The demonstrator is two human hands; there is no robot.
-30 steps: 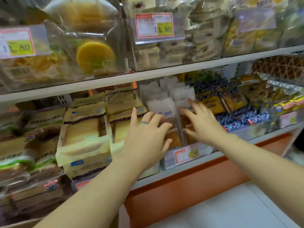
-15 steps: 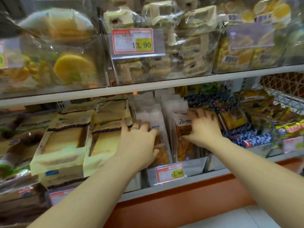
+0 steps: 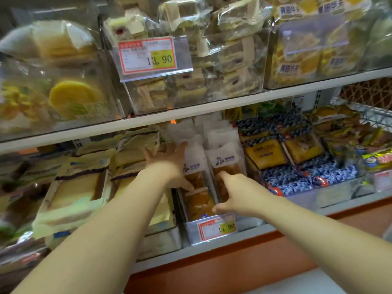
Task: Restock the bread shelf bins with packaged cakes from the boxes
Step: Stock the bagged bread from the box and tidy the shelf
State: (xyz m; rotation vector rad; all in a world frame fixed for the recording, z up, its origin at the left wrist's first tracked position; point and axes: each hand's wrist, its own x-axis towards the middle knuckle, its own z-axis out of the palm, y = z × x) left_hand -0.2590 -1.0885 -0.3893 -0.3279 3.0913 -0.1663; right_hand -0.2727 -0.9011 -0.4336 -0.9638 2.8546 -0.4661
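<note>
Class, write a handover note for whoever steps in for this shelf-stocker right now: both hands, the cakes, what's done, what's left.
Left hand: open, fingers spread against the left row of white-topped cake packs, thumb on the front pack.
Right hand: open, touching the right row.
Both rows stand in the clear bin with the 11.90 tag; it looks well filled.
Left to do: square up the rows; boxes out of view, remaining stock unknown.

White-topped packaged cakes (image 3: 197, 200), upright rows in clear bin (image 3: 191, 231)
</note>
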